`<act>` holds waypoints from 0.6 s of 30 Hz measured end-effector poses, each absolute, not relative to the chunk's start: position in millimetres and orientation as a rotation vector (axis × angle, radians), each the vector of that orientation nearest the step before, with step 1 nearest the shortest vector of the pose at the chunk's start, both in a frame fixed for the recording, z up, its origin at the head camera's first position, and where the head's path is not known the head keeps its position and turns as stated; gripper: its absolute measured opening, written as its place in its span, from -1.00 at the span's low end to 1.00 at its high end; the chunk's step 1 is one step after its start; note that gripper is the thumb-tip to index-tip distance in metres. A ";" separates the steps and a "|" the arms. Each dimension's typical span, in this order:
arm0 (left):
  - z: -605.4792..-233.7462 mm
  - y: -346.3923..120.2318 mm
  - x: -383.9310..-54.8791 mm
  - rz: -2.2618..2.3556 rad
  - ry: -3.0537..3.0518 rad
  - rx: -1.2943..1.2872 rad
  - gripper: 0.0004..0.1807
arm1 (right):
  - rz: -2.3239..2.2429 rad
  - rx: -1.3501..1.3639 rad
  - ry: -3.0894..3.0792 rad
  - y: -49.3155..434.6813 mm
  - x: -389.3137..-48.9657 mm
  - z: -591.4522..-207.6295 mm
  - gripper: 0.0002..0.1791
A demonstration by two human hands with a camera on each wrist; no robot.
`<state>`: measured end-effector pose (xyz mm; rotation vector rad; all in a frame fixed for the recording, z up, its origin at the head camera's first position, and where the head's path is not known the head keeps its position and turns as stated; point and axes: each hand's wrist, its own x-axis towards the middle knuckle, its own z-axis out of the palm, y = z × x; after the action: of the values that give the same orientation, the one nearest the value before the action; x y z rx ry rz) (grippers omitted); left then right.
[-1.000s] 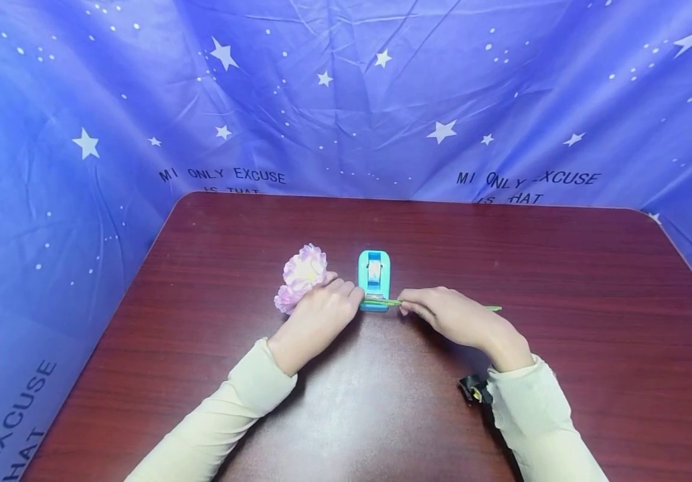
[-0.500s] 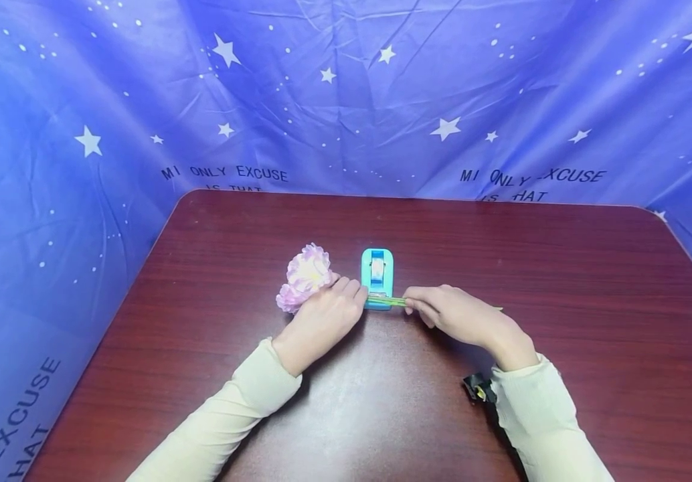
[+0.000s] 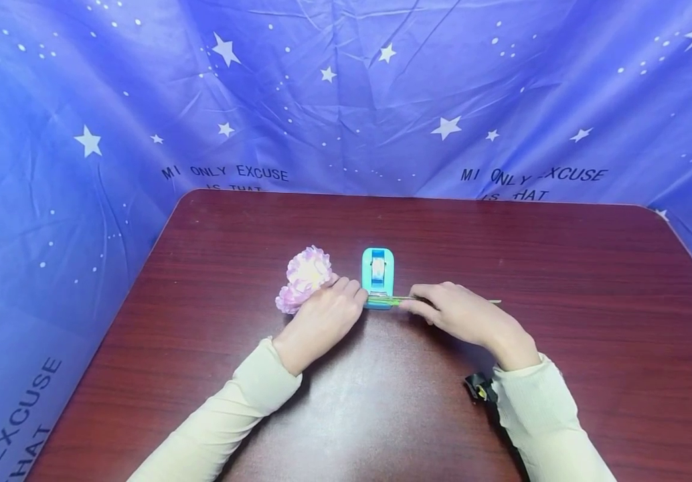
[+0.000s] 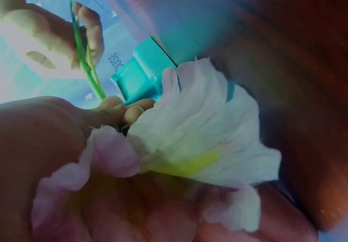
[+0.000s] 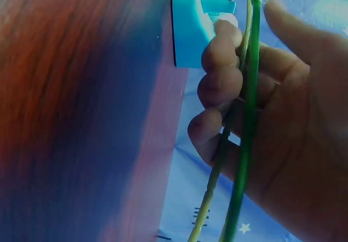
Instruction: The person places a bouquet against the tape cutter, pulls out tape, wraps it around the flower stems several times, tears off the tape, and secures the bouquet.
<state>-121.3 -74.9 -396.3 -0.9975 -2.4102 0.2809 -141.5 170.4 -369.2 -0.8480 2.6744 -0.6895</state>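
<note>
Pinkish-white artificial flowers [image 3: 308, 269] with long green stems [image 5: 252, 90] lie sideways between my two hands. My left hand [image 3: 326, 309] grips the stems just below the blooms; petals cover much of its fingers in the left wrist view. My right hand [image 3: 463, 314] has its fingers curled loosely around the stems farther along, the thumb standing off from them. Beneath the bare stretch of stem, a turquoise tape dispenser [image 3: 387, 276] with a roll of clear tape sits on the table. The stems cross over its front end, by the toothed cutter.
The dark red wooden table [image 3: 249, 231] has rounded far corners. A blue star-printed curtain [image 3: 346, 107] hangs behind it and along both sides. A small black device [image 3: 478, 388] hangs by the right sleeve cuff.
My right thumb and forefinger have parted from their pinch on the stems, and the hand has shifted slightly right. The left hand keeps its hold, and the dispenser stays on the table.
</note>
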 end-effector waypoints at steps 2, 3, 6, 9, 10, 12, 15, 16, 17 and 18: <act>-395.9 -75.9 -122.0 0.248 -2.414 -1.007 -0.86 | -0.687 -0.869 2.683 170.1 -141.9 -370.6 -0.69; -396.1 -76.4 -122.5 0.233 -2.412 -1.013 -0.86 | -0.685 -0.883 2.684 170.1 -142.1 -371.3 -0.70; -395.2 -76.6 -123.6 0.206 -2.402 -1.025 -0.86 | -0.688 -0.912 2.679 170.5 -142.7 -372.0 -0.73; -395.1 -76.6 -124.2 0.198 -2.399 -1.030 -0.85 | -0.677 -0.927 2.680 171.3 -142.9 -372.0 -0.73; -394.9 -76.6 -124.1 0.193 -2.399 -1.032 -0.85 | -0.671 -0.933 2.679 171.7 -142.9 -372.0 -0.73; -395.4 -76.7 -124.1 0.181 -2.401 -1.033 -0.87 | -0.670 -0.956 2.674 172.5 -142.6 -371.7 -0.72; -396.2 -77.1 -124.0 0.162 -2.407 -1.036 -0.87 | -0.685 -0.982 2.659 174.1 -142.6 -371.0 -0.72; -396.4 -77.4 -124.0 0.157 -2.410 -1.034 -0.87 | -0.692 -0.994 2.653 174.6 -142.7 -370.7 -0.71; -396.3 -77.7 -123.9 0.157 -2.413 -1.031 -0.87 | -0.702 -1.005 2.647 175.1 -143.1 -370.5 -0.71; -395.9 -78.1 -123.8 0.155 -2.414 -1.028 -0.86 | -0.708 -1.006 2.643 175.4 -143.3 -370.3 -0.71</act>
<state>-123.8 -78.1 -395.9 -1.0276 -2.4136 0.1553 -143.3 175.4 -370.3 -1.0055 2.6430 -0.7083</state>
